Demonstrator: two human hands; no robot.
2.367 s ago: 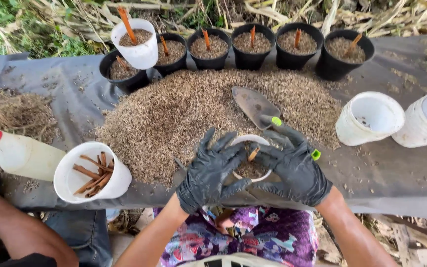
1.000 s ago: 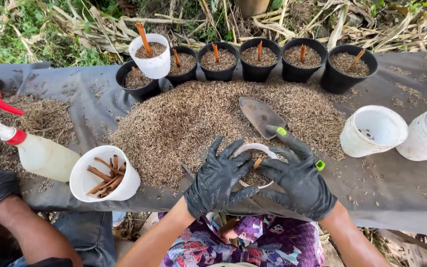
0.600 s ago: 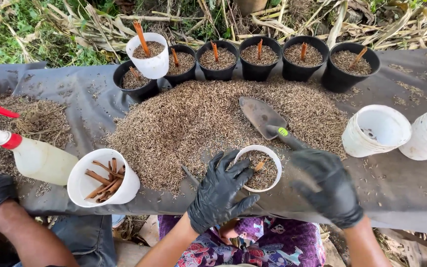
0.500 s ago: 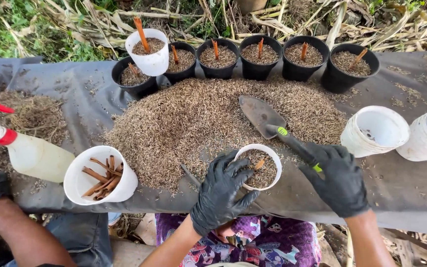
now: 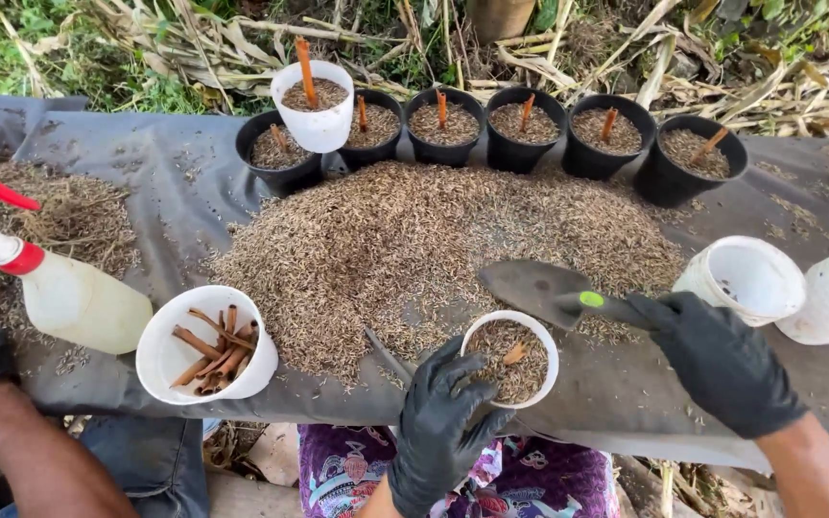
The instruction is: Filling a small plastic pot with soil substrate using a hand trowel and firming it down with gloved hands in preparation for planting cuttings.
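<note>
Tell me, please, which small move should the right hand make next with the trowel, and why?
Probably dip the trowel into the husk heap beside it. The right hand grips its handle, the blade looks empty and lies at the heap's edge, and the left hand steadies the small white pot, which looks nearly but not quite full.

A grey sheet (image 5: 146, 173) covers the table. A husk pile (image 5: 434, 240) lies at its middle. Black pots (image 5: 520, 129) line up behind the pile; white cups (image 5: 205, 345) stand beside it.
</note>
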